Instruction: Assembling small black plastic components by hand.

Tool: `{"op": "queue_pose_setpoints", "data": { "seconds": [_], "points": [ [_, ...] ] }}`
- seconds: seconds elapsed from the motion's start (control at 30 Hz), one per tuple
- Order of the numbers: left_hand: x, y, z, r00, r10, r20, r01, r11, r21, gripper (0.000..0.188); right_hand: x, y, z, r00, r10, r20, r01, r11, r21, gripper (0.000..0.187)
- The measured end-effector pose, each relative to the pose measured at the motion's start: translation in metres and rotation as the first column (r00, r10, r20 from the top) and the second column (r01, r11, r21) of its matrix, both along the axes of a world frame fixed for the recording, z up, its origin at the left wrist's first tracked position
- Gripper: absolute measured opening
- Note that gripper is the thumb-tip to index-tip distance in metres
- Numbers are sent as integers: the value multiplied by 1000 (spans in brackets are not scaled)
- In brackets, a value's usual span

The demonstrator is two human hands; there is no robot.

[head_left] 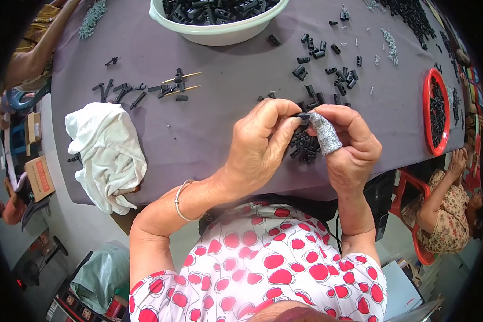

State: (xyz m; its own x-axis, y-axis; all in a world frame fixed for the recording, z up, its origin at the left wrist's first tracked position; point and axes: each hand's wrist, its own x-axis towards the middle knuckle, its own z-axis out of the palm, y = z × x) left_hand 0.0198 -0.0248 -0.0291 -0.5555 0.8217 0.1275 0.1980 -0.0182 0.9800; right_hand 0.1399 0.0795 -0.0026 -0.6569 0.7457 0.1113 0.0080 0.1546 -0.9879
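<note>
My left hand (263,142) and my right hand (351,142) meet over the near middle of the table. Between their fingertips is a small black plastic part (304,115), pinched from both sides. A grey speckled finger cover (325,134) wraps my right thumb. Below the fingertips lies a pile of small black parts (305,149), partly hidden by my hands. Beyond them several short black cylinders (341,80) are scattered. A white cloth (106,153) lies bunched at the table's near left edge.
A white basin (220,36) of black parts stands at the far side. On the right is a red tray (433,145) of black pieces. Small springs (390,47) lie far right. Wooden sticks (183,92) rest among black pieces. Other people sit at both sides.
</note>
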Motion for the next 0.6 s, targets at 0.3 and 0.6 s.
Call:
{"op": "queue_pose_setpoints", "data": {
  "seconds": [0.3,0.6],
  "points": [
    [-3,-1,-1,998,19,61,-19,1000,-5,12,-6,0,0,1000,18,19,-18,999,-30,29],
    [-6,0,9,973,-13,231,22,999,-36,14,-7,0,-12,999,22,-29,-15,975,223,33]
  ]
}}
